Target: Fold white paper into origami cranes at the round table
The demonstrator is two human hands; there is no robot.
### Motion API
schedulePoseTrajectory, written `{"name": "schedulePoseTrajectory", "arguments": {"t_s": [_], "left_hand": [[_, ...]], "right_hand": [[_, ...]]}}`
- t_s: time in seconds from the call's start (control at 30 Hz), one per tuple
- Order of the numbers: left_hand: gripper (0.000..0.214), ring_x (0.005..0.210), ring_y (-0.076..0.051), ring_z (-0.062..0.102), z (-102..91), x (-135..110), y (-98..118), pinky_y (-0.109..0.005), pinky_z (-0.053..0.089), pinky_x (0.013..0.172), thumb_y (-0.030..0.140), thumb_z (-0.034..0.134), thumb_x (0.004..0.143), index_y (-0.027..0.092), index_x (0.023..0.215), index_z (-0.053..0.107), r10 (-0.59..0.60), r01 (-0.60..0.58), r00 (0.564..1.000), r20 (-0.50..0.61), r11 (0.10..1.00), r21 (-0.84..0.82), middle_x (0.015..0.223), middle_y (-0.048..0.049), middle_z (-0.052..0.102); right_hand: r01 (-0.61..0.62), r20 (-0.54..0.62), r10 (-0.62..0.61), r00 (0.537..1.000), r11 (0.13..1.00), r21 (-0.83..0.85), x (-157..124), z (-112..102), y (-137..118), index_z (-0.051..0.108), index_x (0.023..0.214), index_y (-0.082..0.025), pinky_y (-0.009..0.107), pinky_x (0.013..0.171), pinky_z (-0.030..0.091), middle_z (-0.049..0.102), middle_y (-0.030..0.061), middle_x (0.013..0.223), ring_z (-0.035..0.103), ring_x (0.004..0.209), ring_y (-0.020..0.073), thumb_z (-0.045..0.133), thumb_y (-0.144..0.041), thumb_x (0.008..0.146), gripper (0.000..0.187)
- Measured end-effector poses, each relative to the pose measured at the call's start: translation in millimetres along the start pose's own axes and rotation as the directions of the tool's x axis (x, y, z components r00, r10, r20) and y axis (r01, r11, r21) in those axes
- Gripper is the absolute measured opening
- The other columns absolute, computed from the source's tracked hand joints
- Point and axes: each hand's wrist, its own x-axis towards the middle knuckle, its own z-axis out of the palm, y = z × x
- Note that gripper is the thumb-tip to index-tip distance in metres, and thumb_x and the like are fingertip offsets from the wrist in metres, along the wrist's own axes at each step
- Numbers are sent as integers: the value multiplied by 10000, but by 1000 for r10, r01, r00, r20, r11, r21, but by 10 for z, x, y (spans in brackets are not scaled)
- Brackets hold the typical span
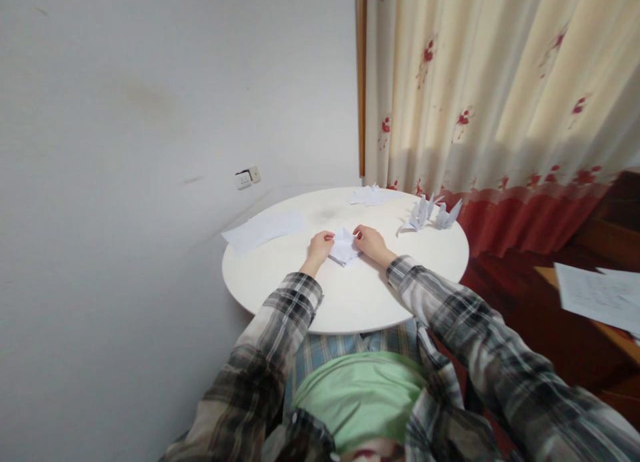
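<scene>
A small folded piece of white paper (344, 248) lies near the middle of the round white table (360, 309), one corner pointing toward me. My left hand (320, 247) pinches its left edge between thumb and fingers. On the opposite side, my right hand (371, 243) has its fingers closed on the paper's right edge. Several folded paper cranes (421, 213) stand at the table's right rim, beyond my right hand.
Flat white sheets (265, 229) lie at the table's left edge, and more paper pieces (369, 195) at the far side. A wall socket (243, 180) is behind. To the right hang floral curtains (475, 115); written sheets (595, 295) rest on a wooden surface.
</scene>
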Motion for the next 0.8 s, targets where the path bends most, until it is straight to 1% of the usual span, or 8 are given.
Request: {"name": "schedulePoseTrajectory", "arguments": {"t_s": [0.3,0.8], "left_hand": [[310,764,-130,618,-4,-5,6,-196,456,643,35,480,667,132,885,679,-10,10,1000,-1,1000,-8,870,-65,698],[294,739,-128,614,-5,-8,-3,-209,468,671,37,490,654,146,842,687,-9,8,1000,-20,999,-38,834,-52,697]], "right_hand": [[-2,-2,2,1000,1000,13,-8,-10,-9,609,1004,-188,231,685,386,667,43,925,576,815,148,477,-151,764,276],[-14,17,14,1000,1000,8,-22,-39,-43,614,1005,-190,233,707,392,666,47,955,581,847,152,478,-171,782,262]]}}
